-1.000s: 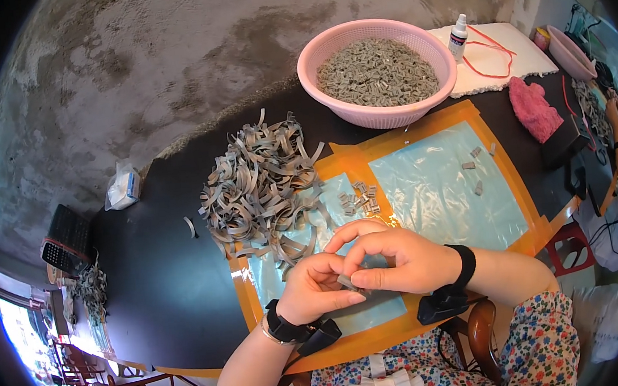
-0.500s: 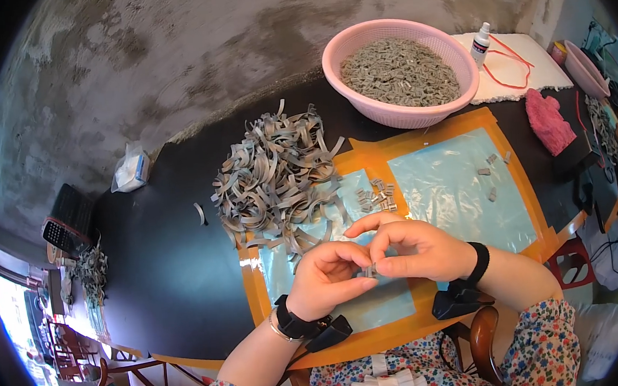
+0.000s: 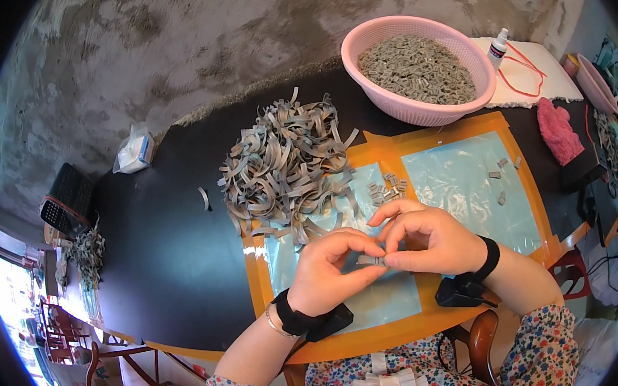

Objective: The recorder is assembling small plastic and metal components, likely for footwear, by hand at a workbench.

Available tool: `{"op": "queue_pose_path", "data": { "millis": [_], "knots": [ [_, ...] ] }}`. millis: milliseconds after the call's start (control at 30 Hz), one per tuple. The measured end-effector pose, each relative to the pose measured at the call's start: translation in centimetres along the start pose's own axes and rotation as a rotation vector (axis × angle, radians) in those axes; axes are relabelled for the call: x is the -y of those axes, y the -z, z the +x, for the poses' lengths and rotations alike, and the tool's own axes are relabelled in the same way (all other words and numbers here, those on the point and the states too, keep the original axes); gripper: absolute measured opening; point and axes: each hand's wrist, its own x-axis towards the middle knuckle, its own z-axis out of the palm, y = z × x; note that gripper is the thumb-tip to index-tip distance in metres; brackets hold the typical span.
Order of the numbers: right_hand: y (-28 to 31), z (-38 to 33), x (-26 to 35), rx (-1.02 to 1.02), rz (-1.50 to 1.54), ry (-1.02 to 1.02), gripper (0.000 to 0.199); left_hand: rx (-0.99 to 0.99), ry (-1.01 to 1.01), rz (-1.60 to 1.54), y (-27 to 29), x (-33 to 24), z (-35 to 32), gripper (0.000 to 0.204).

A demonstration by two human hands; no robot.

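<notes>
Over the blue plastic sheet, both my hands meet at a small grey strip piece (image 3: 369, 260). My left hand (image 3: 330, 272) is closed on its left end, thumb below and fingers curled above. My right hand (image 3: 435, 242) pinches the right end between thumb and forefinger, its other fingers raised. The fingertips hide part of the piece, so its full shape cannot be told. Just beyond the right fingers lies a little group of small grey clip-like pieces (image 3: 388, 189). Farther to the left is a big heap of curved grey strips (image 3: 289, 165).
A pink basket (image 3: 486, 88) full of small grey pieces stands at the back. Beside it, a white bottle (image 3: 498, 46) and red cord (image 3: 533, 85) rest on a white board. A pink cloth (image 3: 558, 130) lies at right. Orange tape (image 3: 399, 327) edges the blue sheets (image 3: 460, 181).
The view has shifted slightly, so the scene sits a little farther right. More of the grey strip piece shows between my fingertips, and my left thumb and fingers are wider apart.
</notes>
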Motion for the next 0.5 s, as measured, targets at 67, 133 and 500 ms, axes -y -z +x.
{"op": "queue_pose_path", "data": {
  "millis": [67, 133, 500],
  "knots": [
    [-0.13, -0.02, 0.02, -0.011, 0.022, -0.025, 0.011, -0.024, 0.013, 0.016, -0.02, 0.02, 0.01, 0.024],
    [-0.18, 0.00, 0.01, -0.025, 0.044, -0.050, 0.011, -0.026, 0.032, -0.031, 0.11, 0.09, 0.04, 0.025],
    [-0.15, 0.33, -0.19, -0.016, 0.249, -0.026, 0.010, -0.046, -0.024, -0.073, -0.01, -0.15, 0.11, 0.025]
  ]
}}
